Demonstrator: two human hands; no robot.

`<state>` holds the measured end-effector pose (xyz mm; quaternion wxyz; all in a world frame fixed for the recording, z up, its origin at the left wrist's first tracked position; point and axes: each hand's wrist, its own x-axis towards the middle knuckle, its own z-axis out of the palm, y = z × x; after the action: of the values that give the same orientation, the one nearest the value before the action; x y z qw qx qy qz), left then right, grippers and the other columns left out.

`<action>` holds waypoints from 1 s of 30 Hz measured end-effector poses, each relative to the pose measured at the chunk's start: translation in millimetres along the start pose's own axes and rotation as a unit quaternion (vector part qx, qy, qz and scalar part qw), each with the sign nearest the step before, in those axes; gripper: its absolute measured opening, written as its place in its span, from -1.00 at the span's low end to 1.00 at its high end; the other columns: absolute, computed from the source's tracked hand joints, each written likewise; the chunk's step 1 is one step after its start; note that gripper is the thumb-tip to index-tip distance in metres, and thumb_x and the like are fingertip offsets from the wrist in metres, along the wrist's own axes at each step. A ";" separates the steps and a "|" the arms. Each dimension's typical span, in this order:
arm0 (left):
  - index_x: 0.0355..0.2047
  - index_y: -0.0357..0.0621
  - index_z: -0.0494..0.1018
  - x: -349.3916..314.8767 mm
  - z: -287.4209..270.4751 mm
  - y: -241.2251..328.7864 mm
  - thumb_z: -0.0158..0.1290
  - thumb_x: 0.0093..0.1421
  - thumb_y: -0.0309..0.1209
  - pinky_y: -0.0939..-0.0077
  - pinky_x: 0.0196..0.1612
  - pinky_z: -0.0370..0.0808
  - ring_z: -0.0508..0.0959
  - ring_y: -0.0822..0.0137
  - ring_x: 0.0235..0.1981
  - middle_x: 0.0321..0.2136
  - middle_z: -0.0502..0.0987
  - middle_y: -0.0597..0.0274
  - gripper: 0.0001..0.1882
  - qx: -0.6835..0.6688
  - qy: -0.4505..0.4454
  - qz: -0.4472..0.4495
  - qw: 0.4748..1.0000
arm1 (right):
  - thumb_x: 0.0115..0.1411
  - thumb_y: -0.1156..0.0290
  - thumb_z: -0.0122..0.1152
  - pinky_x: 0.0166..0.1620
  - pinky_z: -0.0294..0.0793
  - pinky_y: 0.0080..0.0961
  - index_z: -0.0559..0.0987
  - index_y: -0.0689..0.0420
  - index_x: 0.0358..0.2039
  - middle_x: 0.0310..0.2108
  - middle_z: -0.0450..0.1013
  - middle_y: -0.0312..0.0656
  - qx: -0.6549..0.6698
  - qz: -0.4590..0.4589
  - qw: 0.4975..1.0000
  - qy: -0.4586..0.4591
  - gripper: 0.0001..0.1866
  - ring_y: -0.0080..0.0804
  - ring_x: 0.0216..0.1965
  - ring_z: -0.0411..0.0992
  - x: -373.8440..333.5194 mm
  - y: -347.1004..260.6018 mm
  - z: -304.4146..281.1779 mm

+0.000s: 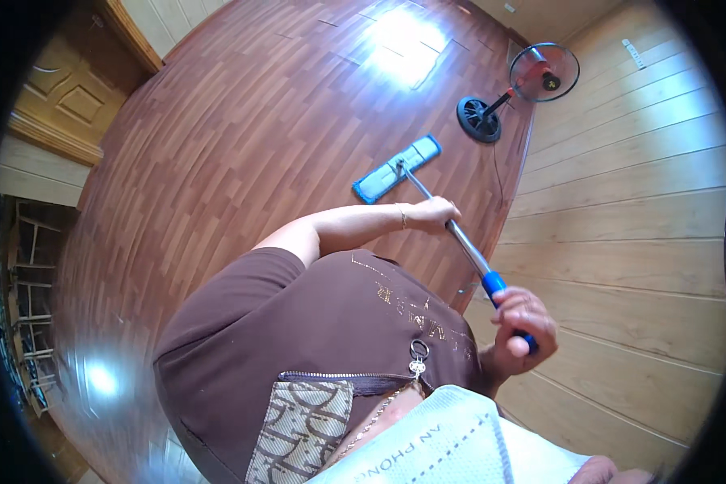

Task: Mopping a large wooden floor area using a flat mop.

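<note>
- Left hand (434, 214): wrapped around the metal pole (469, 248), partway down it; a firm grasp, by the look of it.
- Right hand (528, 323): clenched on the blue grip (493, 284) at the pole's upper end (a bit of blue shows below the fist).
- Step in hand, as I judge it: guiding the flat pad (379, 179) over the floor (242, 153). The next move calls for both grips kept, the left steering while the right pushes or draws, with the pad level.
- Left arm: bent at the elbow, its forearm crossing in front of the chest toward the person's right.
- Right arm: folded close beside the torso, the forearm mostly hidden.
- Pole: slanting from the right fist, through the left hand, down to the pad's middle.
- Pad: out ahead on the floor, apparently flat, beyond the left hand.
- Farther out: the fan (479, 119), near the pad and beside the wall (605, 234); a wide swing rightward could knock its base.
</note>
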<state>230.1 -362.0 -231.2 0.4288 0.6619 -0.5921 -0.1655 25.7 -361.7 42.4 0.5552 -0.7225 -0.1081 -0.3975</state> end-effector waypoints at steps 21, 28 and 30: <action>-0.48 0.12 0.43 29.9 -80.2 -85.5 0.15 -0.05 -0.33 0.03 -0.15 0.23 0.49 0.26 -0.15 -0.43 0.49 0.36 -0.88 0.081 -0.026 -0.164 0.983 | 0.03 0.24 0.29 -0.25 0.46 -0.22 0.49 0.20 -0.51 -0.50 0.45 -0.10 -0.193 -0.060 0.965 -0.169 -0.72 -0.15 -0.44 0.45 64.8 93.3 19.1; -0.47 0.11 0.44 -19.2 -144.8 -113.1 0.19 -0.07 -0.30 0.03 -0.23 0.27 0.52 0.19 -0.19 -0.42 0.50 0.33 -0.84 0.115 0.181 -0.269 0.939 | -0.02 0.25 0.30 -0.21 0.49 -0.20 0.50 0.24 -0.47 -0.49 0.50 -0.07 -0.065 -0.114 0.948 -0.289 -0.71 -0.13 -0.41 0.51 133.5 149.3 37.7; -0.49 0.10 0.43 -27.8 -157.9 -121.9 0.19 -0.09 -0.30 0.04 -0.29 0.28 0.52 0.18 -0.22 -0.45 0.50 0.32 -0.84 0.140 0.227 -0.287 0.920 | -0.01 0.26 0.30 -0.21 0.51 -0.20 0.50 0.26 -0.45 -0.49 0.53 -0.05 -0.031 -0.133 0.942 -0.305 -0.69 -0.11 -0.39 0.54 151.7 162.1 44.9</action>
<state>416.3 -285.9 -241.1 0.3892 0.8764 -0.2806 -0.0424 243.1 -423.5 28.6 0.4148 -0.8050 -0.3557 -0.2313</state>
